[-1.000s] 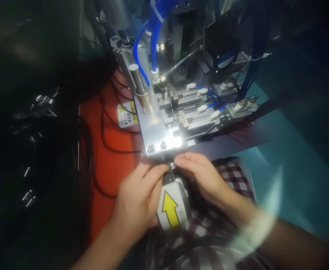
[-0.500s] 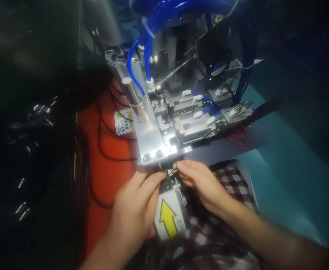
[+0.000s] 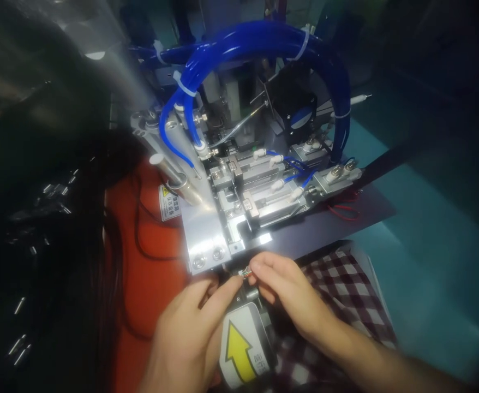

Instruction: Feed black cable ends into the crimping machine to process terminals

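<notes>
Small coloured wires [image 3: 246,271] run between my hands, just in front of the machine's metal plate [image 3: 207,240]. Their right end is pinched between the thumb and fingers of my right hand [image 3: 284,286]. At the other end is a small white piece that looks like a connector [image 3: 240,274], gripped by the thumb and finger of my left hand [image 3: 194,322]. Fingertips cover part of both. Under my hands stands a white block with a yellow arrow [image 3: 238,349].
Metal slides and cylinders [image 3: 272,202] with white fittings fill the machine behind my hands. Thick blue air hoses [image 3: 256,41] arch over it. An orange surface [image 3: 157,284] with black cables lies left; checkered cloth [image 3: 346,295] is at the lower right.
The view has shifted, so the machine and both hands appear lower and slightly left, with more of the blue hoses showing. Both hands keep their pinch on the connector and wires.
</notes>
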